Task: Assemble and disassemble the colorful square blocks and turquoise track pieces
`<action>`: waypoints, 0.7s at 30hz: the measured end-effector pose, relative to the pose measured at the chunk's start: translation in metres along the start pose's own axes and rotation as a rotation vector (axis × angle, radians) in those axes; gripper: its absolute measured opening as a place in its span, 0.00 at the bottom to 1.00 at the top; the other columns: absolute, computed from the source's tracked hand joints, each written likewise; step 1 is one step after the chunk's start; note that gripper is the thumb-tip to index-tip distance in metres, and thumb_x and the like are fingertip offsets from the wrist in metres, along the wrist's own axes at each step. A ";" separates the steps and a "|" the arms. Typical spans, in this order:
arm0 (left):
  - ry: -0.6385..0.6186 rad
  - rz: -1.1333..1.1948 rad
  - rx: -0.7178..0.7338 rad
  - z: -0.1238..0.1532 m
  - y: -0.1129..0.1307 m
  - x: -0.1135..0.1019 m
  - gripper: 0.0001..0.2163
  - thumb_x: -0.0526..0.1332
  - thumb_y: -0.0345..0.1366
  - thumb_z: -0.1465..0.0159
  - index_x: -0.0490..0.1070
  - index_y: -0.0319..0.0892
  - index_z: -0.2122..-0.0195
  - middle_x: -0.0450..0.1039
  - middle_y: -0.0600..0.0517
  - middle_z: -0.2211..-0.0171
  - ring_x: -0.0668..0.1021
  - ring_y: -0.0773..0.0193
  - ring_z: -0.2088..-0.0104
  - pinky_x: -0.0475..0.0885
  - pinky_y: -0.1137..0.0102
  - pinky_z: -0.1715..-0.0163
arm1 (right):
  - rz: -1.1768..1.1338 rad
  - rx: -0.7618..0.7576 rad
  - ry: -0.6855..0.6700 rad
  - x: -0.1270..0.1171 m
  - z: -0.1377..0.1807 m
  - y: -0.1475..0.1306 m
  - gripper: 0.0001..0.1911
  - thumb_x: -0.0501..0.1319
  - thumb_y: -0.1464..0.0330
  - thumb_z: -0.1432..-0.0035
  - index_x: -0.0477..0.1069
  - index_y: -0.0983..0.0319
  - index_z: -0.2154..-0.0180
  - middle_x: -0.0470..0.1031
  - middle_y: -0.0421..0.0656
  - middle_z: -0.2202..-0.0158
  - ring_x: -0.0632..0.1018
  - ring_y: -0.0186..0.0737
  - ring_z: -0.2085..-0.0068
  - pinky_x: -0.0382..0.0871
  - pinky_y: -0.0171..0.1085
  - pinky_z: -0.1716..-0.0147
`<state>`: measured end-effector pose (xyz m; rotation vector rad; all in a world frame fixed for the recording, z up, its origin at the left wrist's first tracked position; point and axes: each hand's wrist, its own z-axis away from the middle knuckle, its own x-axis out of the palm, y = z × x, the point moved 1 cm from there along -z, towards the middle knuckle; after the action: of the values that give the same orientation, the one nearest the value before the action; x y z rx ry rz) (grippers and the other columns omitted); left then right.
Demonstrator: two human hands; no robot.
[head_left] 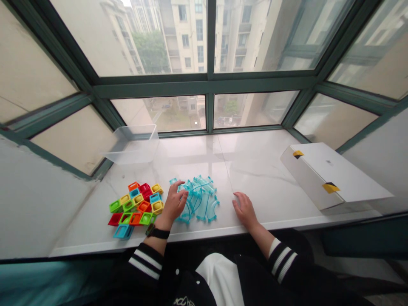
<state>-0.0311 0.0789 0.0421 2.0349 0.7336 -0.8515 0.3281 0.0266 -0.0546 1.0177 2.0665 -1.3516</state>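
My left hand (176, 200), with a dark watch on its wrist, is over the left edge of a pile of clear blue plastic track pieces (204, 199). Its thumb and fingers are apart, and I see nothing between them. Left of that hand lies a cluster of hollow plastic blocks (137, 202) in red, orange, yellow, green and blue. My right hand (245, 209) rests on the white counter to the right of the track pieces, fingers loosely stretched out and holding nothing. A gap separates it from the pile.
A clear plastic bin (137, 146) stands at the back left of the marble-look counter (255, 157). On the right sits a white box (338, 170) with yellow-and-black tape pieces. Green-framed windows (209, 87) border the back, and the counter's front edge runs close to my body.
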 end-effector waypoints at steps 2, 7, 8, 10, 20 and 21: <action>-0.063 -0.019 0.033 -0.014 -0.008 0.010 0.18 0.51 0.42 0.24 0.76 0.44 0.66 0.69 0.42 0.39 0.69 0.48 0.35 0.65 0.46 0.32 | 0.009 0.001 0.002 0.001 0.000 0.000 0.20 0.52 0.59 0.25 0.71 0.60 0.41 0.76 0.53 0.43 0.75 0.54 0.41 0.69 0.54 0.38; -0.076 -0.034 0.015 -0.023 -0.019 0.019 0.15 0.51 0.41 0.24 0.76 0.45 0.60 0.70 0.42 0.38 0.70 0.49 0.35 0.59 0.42 0.29 | 0.045 0.021 -0.013 0.001 0.000 -0.002 0.19 0.51 0.60 0.25 0.71 0.60 0.42 0.77 0.53 0.43 0.75 0.54 0.42 0.69 0.53 0.39; -0.053 -0.026 -0.004 -0.021 -0.020 0.017 0.14 0.51 0.41 0.23 0.75 0.45 0.57 0.70 0.42 0.38 0.71 0.50 0.35 0.58 0.42 0.28 | 0.053 0.028 -0.016 0.001 0.000 -0.002 0.19 0.51 0.60 0.25 0.71 0.60 0.42 0.77 0.53 0.44 0.75 0.54 0.42 0.69 0.53 0.40; 0.011 -0.011 -0.041 -0.013 -0.020 0.012 0.13 0.50 0.40 0.23 0.74 0.46 0.53 0.71 0.43 0.39 0.72 0.51 0.36 0.58 0.42 0.28 | 0.064 0.037 -0.024 0.001 0.000 -0.004 0.19 0.51 0.60 0.26 0.71 0.60 0.43 0.77 0.52 0.44 0.76 0.54 0.42 0.69 0.54 0.40; 0.149 -0.119 -0.221 0.083 -0.003 0.015 0.22 0.55 0.43 0.25 0.60 0.47 0.32 0.61 0.39 0.29 0.61 0.46 0.26 0.61 0.43 0.29 | 0.082 -0.015 -0.058 0.006 0.005 -0.003 0.16 0.56 0.60 0.29 0.73 0.57 0.45 0.77 0.52 0.44 0.75 0.56 0.41 0.68 0.58 0.38; 0.134 -0.128 -0.215 0.089 -0.002 0.018 0.24 0.56 0.43 0.26 0.58 0.47 0.31 0.59 0.39 0.29 0.60 0.45 0.26 0.60 0.41 0.29 | 0.083 -0.017 -0.061 0.007 0.006 -0.003 0.16 0.56 0.60 0.29 0.74 0.57 0.45 0.77 0.51 0.44 0.75 0.56 0.41 0.68 0.58 0.38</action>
<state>-0.0494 0.0096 -0.0135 1.8803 0.9954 -0.6800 0.3214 0.0232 -0.0604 1.0302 1.9661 -1.3055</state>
